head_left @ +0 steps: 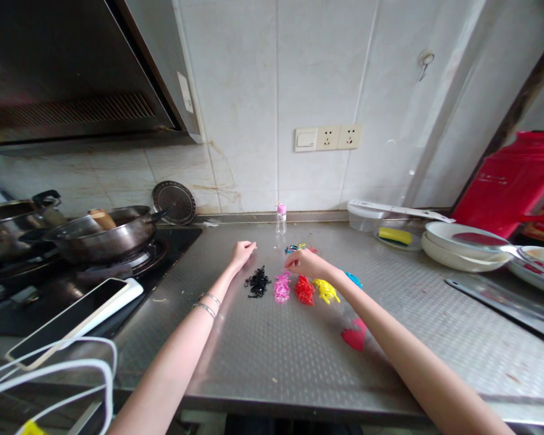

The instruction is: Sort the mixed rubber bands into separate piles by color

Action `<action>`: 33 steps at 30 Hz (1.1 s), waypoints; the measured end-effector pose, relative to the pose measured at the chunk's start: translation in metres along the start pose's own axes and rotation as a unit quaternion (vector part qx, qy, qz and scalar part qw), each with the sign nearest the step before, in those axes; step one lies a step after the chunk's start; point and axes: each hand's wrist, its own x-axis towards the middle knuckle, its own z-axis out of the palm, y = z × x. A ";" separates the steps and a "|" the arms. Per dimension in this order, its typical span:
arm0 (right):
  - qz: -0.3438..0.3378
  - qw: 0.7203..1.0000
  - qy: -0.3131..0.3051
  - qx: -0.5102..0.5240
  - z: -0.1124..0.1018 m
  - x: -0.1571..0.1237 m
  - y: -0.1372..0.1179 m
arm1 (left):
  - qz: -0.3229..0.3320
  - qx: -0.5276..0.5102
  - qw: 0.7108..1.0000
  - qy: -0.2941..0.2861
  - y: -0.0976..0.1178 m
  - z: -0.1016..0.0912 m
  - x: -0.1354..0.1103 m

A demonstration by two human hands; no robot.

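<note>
Small rubber bands lie sorted by colour on the metal counter: a black pile (257, 283), a pink pile (281, 289), a red pile (304, 290) and a yellow pile (326, 290). A blue pile (353, 279) is partly behind my right forearm. My right hand (307, 262) hovers at the far end of the pink pile, fingers pinched together; whatever is in them is too small to name. Beyond it sits a mixed-colour pile (295, 248), partly covered. My left hand (243, 254) rests behind the black pile with its fingers closed, their contents hidden.
A small clear bottle (281, 220) with a pink cap stands near the wall. At left are a phone (72, 323), white cables (95, 365) and a pan (113, 232) on the stove. Bowls (462, 257), a yellow sponge (395, 235), a knife (503, 307) and a red thermos (503, 187) occupy the right.
</note>
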 end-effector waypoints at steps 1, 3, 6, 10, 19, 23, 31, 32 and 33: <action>-0.007 1.000 -0.009 0.001 0.002 0.000 -0.003 | 0.002 0.000 1.000 0.000 0.000 0.000 0.000; -0.019 1.000 -0.016 0.005 0.003 0.001 -0.005 | 0.006 0.003 1.000 0.000 0.001 0.000 0.000; -0.005 1.000 0.015 0.001 -0.002 -0.001 0.003 | 0.007 0.006 1.000 -0.001 0.001 0.000 -0.001; 0.089 0.991 0.095 -0.018 -0.018 -0.011 0.037 | 0.007 0.010 1.000 -0.008 0.002 0.000 -0.002; 0.287 0.933 0.209 0.055 -0.027 -0.055 0.131 | 0.018 0.054 0.997 -0.048 0.017 -0.001 -0.001; 0.320 0.908 0.244 0.116 -0.024 -0.064 0.149 | 0.056 0.062 0.988 -0.131 0.030 0.009 0.003; 0.318 0.905 0.260 0.114 -0.024 -0.068 0.146 | 0.097 0.185 0.961 -0.181 0.060 0.046 0.007; 0.320 0.904 0.260 0.115 -0.024 -0.068 0.145 | 0.100 0.200 0.957 -0.182 0.062 0.050 0.007; 0.322 0.903 0.259 0.115 -0.024 -0.068 0.145 | 0.103 0.214 0.953 -0.185 0.065 0.054 0.007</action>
